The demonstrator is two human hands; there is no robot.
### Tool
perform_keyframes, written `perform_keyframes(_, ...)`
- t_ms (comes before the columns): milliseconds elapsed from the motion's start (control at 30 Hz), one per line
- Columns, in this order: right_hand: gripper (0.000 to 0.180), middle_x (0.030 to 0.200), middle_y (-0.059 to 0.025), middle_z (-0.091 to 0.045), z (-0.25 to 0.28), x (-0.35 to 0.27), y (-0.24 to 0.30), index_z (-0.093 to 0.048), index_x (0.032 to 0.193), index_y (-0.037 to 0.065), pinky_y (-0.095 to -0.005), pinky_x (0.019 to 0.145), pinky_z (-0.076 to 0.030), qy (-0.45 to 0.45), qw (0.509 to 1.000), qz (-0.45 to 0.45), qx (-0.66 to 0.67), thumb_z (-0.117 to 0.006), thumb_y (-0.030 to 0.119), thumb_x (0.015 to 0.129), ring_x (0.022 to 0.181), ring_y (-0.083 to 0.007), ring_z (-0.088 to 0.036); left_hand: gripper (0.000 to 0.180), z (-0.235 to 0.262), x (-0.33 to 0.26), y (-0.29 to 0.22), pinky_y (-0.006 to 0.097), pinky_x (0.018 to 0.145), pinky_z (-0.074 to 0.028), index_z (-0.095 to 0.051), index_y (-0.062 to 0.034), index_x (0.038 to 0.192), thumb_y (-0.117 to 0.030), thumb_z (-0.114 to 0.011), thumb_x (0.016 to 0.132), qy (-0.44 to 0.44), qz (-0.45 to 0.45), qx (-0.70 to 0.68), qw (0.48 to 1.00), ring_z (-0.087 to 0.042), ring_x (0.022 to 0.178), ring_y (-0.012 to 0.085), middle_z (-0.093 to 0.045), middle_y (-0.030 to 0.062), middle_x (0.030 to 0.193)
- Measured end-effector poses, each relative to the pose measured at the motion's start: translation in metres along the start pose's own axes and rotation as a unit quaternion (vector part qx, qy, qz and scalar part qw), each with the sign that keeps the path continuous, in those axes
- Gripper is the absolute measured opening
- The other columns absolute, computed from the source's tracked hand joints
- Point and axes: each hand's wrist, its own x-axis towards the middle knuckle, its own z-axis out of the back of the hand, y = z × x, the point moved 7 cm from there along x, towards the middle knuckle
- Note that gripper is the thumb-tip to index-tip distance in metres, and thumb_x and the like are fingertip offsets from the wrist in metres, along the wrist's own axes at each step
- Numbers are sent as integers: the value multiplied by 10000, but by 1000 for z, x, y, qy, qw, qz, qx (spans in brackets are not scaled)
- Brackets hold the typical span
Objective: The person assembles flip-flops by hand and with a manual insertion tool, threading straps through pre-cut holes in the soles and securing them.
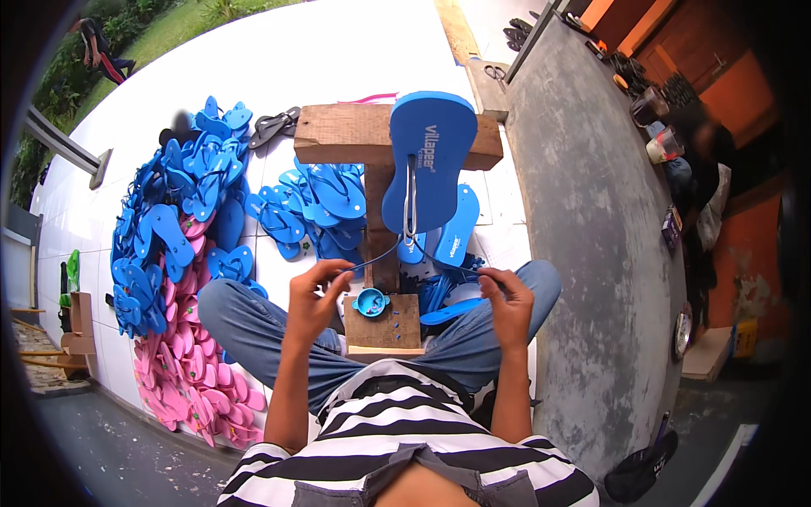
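A blue flip-flop sole rests against the top of a wooden stand, with a long metal hook lying along its lower half. From the hook's lower end a dark blue sandal strap spreads out to both sides. My left hand pinches one end of it, and my right hand pinches the other. Between my knees, a small turquoise cup with little blue bits in it sits on the stand's wooden base.
Heaps of blue flip-flops and pink ones cover the tiles at left. More blue flip-flops lie beside the stand, and loose blue straps under my right knee. Scissors lie beyond. Another person sits at far right.
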Motion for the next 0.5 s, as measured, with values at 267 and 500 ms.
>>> perform_keyframes(267,255,1019,-133,-668,-35,21,94,-717,1061,59,-367,854,-484,71,969,165,-170,-702,241,884,998,-282,-620,162,13,29,-63,241,709,-458,-682,-24,830,-82,-817,761,-39,-192,-221,955,-598,804,128,-642,73,830)
perform_keyframes(500,301,1055,-75,-600,-92,21,126,-692,1134,15,-304,883,-465,227,944,111,214,-638,247,950,1012,-179,-579,181,-62,33,-74,216,718,-470,-661,0,839,-147,-765,861,185,7,-441,878,-582,775,71,-649,11,871)
